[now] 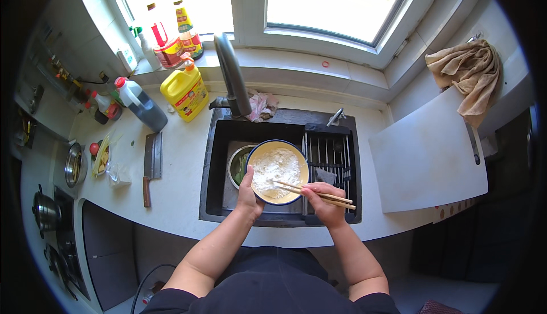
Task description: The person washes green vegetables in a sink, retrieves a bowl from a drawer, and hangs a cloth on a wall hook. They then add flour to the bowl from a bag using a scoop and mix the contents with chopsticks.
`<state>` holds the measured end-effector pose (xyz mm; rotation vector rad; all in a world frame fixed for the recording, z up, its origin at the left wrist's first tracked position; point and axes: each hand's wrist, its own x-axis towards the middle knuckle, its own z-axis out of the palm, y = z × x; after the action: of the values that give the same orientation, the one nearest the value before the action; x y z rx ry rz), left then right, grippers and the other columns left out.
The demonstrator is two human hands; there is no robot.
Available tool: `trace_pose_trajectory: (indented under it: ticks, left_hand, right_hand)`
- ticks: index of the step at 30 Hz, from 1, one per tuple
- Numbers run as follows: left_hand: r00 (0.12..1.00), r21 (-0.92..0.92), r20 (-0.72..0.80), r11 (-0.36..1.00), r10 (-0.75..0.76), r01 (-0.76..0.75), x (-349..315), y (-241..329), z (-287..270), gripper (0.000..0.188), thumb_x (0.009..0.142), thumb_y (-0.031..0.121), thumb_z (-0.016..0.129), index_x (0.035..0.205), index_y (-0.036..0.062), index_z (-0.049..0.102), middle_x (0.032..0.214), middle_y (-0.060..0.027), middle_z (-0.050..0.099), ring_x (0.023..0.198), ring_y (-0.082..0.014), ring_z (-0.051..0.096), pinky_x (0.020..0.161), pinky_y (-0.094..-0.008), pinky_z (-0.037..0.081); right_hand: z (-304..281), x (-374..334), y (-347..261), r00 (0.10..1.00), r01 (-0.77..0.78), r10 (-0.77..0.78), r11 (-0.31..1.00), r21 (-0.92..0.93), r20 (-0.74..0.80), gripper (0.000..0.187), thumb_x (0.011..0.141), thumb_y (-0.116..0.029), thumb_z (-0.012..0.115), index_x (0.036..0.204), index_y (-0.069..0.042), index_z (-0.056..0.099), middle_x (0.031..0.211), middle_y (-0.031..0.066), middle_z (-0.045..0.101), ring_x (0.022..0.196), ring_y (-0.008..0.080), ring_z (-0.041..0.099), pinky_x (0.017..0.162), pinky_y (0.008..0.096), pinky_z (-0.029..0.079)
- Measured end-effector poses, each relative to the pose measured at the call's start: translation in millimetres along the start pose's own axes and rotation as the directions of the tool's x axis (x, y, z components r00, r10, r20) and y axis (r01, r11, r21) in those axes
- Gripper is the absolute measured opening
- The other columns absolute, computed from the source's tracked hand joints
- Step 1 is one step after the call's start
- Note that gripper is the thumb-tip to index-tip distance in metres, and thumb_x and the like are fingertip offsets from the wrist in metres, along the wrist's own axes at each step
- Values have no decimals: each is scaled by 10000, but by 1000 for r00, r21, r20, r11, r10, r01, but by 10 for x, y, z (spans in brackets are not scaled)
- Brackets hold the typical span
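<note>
My left hand [249, 195] grips the left side of a yellow bowl [305, 166] with a dark blue rim, its thumb over the edge. The bowl is held above the dark sink [212, 183]. White flour-like powder [278, 164] lies inside it, clumped in places. Closed around a pair of wooden chopsticks [337, 200], my right hand [325, 203] is at the bowl's lower right. The chopstick tips reach into the powder. Partly hidden behind the bowl, a metal bowl [232, 168] with green vegetable pieces stands in the sink.
Over the sink's back edge rises a faucet [232, 74]; a drying rack [342, 149] spans its right side. A cleaver [152, 157], yellow jug [185, 93] and dark-liquid bottle [142, 106] are on the left counter. A white cutting board [430, 154] leans right, below a brown cloth [470, 74].
</note>
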<state>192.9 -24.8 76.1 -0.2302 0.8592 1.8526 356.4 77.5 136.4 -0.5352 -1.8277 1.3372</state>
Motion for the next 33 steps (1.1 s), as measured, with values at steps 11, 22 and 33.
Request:
trace_pose_trajectory:
  ticks: [11,22,33]
  left_hand:
    - [999,19,-7,999,-35,35,335,-200,280,632,947,498,453,1370,33,387,1354,-136,489,1235,-265,493,1041,-390,392]
    - [998,24,-68,1000,-8,9,373,-211,247,633,944,494,463,1357,19,400,1339,-141,500,1227,-271,499,1044,-393,386]
    - [1000,50,-28,999,-7,9,196,-99,196,608,960,495,406,1372,48,388,1360,-149,482,1247,-284,483,1042,-411,400]
  right_hand:
    - [-537,444,452,985,-102,98,995,-21,-140,71,795,-7,724,863,14,714,815,111,705,722,145,671,665,249,539]
    - [-261,429,424,993,23,-7,991,-135,115,74,779,-16,736,833,17,699,830,145,708,763,220,696,712,295,555]
    - [-336,411,498,987,-158,157,987,-19,-39,62,788,-37,738,836,-4,716,813,106,711,705,144,675,662,249,547]
